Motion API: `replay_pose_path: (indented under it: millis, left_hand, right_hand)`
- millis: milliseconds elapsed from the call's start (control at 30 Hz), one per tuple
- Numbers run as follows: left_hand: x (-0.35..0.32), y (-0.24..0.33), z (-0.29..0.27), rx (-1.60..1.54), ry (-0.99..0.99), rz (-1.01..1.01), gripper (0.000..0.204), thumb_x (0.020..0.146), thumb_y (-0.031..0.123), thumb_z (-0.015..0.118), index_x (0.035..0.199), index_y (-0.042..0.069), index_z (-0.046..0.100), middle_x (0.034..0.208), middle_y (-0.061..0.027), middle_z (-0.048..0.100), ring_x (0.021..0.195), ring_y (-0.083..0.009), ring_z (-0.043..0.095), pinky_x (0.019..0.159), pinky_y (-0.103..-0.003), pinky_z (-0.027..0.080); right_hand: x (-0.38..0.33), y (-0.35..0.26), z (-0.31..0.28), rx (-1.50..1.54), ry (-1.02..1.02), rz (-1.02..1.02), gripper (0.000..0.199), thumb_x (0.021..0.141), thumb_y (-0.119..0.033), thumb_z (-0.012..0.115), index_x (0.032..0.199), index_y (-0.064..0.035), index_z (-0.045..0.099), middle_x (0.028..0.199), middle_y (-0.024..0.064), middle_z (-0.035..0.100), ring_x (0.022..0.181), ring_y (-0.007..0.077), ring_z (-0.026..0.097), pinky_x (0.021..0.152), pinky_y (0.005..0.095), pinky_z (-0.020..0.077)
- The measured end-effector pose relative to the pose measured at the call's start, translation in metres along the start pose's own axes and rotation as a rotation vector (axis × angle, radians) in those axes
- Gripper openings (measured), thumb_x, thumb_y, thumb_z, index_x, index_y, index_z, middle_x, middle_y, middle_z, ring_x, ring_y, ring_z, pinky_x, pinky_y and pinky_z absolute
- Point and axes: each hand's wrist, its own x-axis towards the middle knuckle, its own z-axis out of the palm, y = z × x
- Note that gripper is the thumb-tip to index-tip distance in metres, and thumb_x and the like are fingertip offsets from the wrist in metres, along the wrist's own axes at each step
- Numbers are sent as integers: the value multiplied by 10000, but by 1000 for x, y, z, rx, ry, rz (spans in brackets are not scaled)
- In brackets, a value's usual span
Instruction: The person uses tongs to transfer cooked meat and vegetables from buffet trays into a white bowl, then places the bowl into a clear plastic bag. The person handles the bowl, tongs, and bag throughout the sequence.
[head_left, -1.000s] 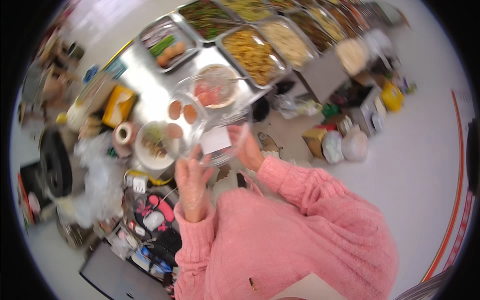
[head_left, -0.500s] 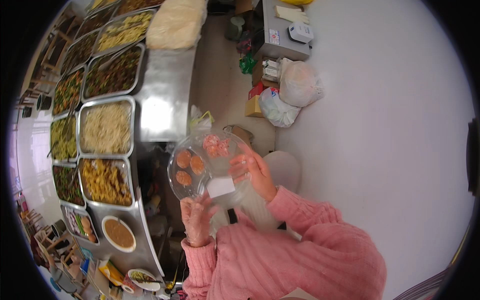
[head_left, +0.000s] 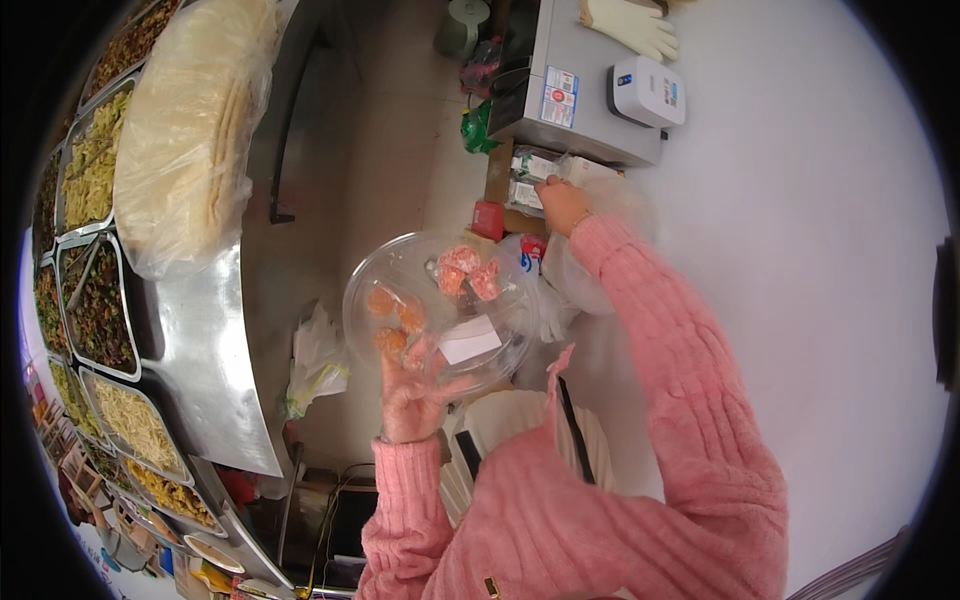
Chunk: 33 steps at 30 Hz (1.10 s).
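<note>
My left hand (head_left: 412, 402) supports a clear round plastic tray (head_left: 365, 265) from below at its near edge, with some fingers seen through the plastic. Inside the tray's compartments sit several orange patties (head_left: 410, 317) and pinkish lumps of food (head_left: 460, 262). A blank white slip (head_left: 470, 340) lies at the near right of it. My right hand (head_left: 564, 204) is stretched out past the tray, fingers curled at a cardboard box (head_left: 498, 170) holding white-and-green packs (head_left: 527, 194). Whatever those fingers pinch is too small to make out.
At left stands a steel counter (head_left: 205, 350) with food trays and a bag of stacked flatbreads (head_left: 195, 130). A grey cabinet (head_left: 590, 110) carries a white device (head_left: 648, 92) and a glove (head_left: 635, 28). Below my right forearm sits a pale plastic bag (head_left: 590, 265).
My right hand has left the tray and reached forward to the boxes by the cabinet. My left hand now holds the tray alone. The view has turned toward the cabinet.
</note>
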Motion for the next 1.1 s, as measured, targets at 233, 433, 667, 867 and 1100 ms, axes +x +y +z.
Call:
replay_pose_path:
  millis: [233, 433, 667, 867, 1100]
  left_hand:
    - [63, 3, -31, 35, 80, 65, 877, 738, -53, 468, 1528, 259, 248, 1440, -163, 419, 1265, -353, 518, 875, -677, 551]
    - [73, 7, -48, 69, 152, -5, 977, 731, -57, 492, 1562, 304, 127, 1364, -107, 489, 1232, -319, 523, 907, -648, 547]
    - [93, 16, -59, 217, 224, -26, 1032, 727, -43, 486, 1588, 271, 12, 1403, -165, 435, 1256, -314, 487, 909, -606, 561]
    - [109, 9, -68, 230, 238, -30, 1049, 722, -30, 480, 1591, 267, -26, 1451, -189, 375, 1278, -344, 452, 920, -586, 557]
    - [110, -3, -86, 194, 189, 11, 936, 727, -29, 483, 1555, 224, 128, 1444, -199, 368, 1276, -364, 446, 922, -620, 543]
  right_hand:
    - [80, 40, 89, -372, -370, -80, 240, 825, -90, 635, 1046, -62, 723, 1195, 152, 628, 988, 333, 691, 812, 432, 575]
    - [69, 78, 75, -339, -317, -422, 208, 847, -110, 608, 1036, -36, 655, 1084, 147, 632, 897, 305, 710, 729, 415, 589]
    - [76, 79, 66, -427, -281, -682, 159, 839, -113, 582, 986, -84, 635, 1001, 106, 600, 796, 264, 696, 643, 396, 565]
    - [67, 79, 37, -410, -150, -703, 144, 834, -107, 574, 973, -96, 612, 1000, 79, 556, 864, 249, 659, 665, 379, 545]
    - [46, 74, 21, -270, 96, -526, 163, 814, -91, 598, 974, -123, 597, 1015, 69, 546, 925, 272, 631, 705, 412, 547]
